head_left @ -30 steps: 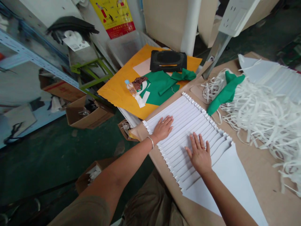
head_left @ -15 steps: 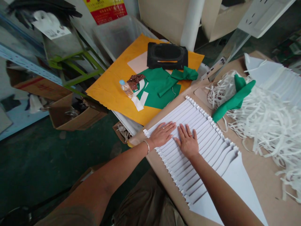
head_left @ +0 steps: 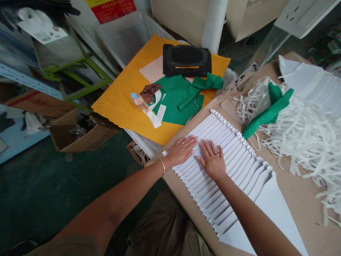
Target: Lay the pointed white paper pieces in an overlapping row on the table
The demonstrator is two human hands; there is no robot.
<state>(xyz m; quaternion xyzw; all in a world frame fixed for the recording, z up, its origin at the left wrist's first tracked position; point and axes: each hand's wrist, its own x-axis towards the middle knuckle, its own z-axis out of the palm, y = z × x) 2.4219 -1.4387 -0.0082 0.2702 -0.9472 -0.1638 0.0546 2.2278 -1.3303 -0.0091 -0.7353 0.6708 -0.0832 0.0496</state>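
A fanned row of overlapping white sheets (head_left: 231, 163) with notched ends lies on the brown-covered table (head_left: 290, 199). My left hand (head_left: 182, 150) rests flat on the sheets near their left edge, its fingers stretched out toward the right. Beside it, my right hand (head_left: 213, 160) lies palm down on the middle of the row, fingers spread. Neither hand grips anything. At the near end of the row, a broad part of a white sheet (head_left: 277, 213) lies uncovered.
White strips (head_left: 306, 135) are heaped on the right, with green fabric (head_left: 269, 113) on them. Beyond the table, a yellow sheet (head_left: 114, 103) carries green cloth (head_left: 173, 92), a small bottle (head_left: 140, 102) and a black panel (head_left: 186, 60). A cardboard box (head_left: 80, 131) sits on the floor.
My left hand has shifted slightly left across the sheets. My right hand stays in nearly the same place. The view has turned a little.
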